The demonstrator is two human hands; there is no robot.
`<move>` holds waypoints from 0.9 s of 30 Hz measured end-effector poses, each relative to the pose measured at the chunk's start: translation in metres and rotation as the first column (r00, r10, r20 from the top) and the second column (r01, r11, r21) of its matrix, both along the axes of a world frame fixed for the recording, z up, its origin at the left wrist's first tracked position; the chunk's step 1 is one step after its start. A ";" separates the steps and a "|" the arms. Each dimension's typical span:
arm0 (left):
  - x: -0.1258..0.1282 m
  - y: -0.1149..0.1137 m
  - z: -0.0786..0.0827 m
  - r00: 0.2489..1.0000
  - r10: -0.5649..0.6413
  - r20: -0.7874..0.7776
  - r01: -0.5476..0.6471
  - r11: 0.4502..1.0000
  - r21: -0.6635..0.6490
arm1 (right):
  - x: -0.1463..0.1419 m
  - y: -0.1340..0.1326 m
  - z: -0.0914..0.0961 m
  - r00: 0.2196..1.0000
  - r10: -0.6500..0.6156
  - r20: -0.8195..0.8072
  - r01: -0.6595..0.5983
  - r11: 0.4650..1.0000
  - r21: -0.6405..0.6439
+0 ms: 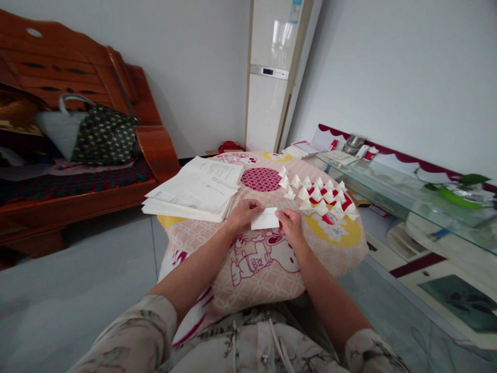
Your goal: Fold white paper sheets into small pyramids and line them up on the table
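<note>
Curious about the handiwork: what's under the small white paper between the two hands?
The cartoon-print tablecloth shows around the small white paper, which the left hand and right hand hold. Whatever lies directly beneath it is covered.

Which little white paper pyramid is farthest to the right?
The white folded-paper pyramid at the right end of the row nearest the person; all the others sit farther left.

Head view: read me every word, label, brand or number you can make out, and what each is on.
Nothing reads clearly enough to quote.
Held paper: faint print, too small.
Paper stack: printed lines on the top sheets, too small and blurred.
Cartoon figure on the tablecloth: letter-like marks on its shirt, unclear.
Blue label on the tall white unit: unreadable.
Dark display on that unit: no legible digits.
</note>
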State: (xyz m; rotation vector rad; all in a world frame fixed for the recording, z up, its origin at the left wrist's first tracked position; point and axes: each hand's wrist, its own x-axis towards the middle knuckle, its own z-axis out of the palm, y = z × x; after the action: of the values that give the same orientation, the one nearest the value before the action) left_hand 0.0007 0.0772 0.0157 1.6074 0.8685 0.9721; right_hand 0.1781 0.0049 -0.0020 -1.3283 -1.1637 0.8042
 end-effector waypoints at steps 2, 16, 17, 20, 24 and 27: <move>0.000 0.000 0.000 1.000 -0.009 -0.004 0.009 1.000 0.000 | 0.000 0.000 0.001 1.000 0.004 -0.013 -0.004 1.000 0.000; 0.001 0.002 -0.004 0.996 0.092 -0.004 -0.092 0.995 -0.030 | -0.001 -0.003 0.008 0.997 -0.013 -0.075 0.014 1.000 0.010; 0.001 0.003 -0.005 0.995 0.097 -0.004 -0.097 0.995 -0.038 | -0.001 -0.004 0.009 0.996 -0.005 -0.086 0.005 1.000 0.003; 0.001 0.003 -0.006 0.995 0.102 -0.014 -0.102 0.992 -0.069 | -0.003 -0.006 0.011 0.993 0.012 -0.115 -0.013 1.000 -0.015; 0.001 0.003 -0.007 0.992 0.117 -0.042 -0.120 0.989 -0.083 | -0.004 -0.007 0.014 0.990 0.024 -0.141 -0.026 1.000 -0.016; 0.001 0.003 -0.007 0.990 0.132 -0.057 -0.135 0.989 -0.065 | -0.003 -0.008 0.014 0.990 0.048 -0.130 -0.049 0.999 -0.007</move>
State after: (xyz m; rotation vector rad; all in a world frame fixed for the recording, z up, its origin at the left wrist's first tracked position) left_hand 0.0018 0.0799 0.0082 1.5378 1.0458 0.9860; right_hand 0.1748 -0.0027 0.0116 -1.2415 -1.0940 0.9193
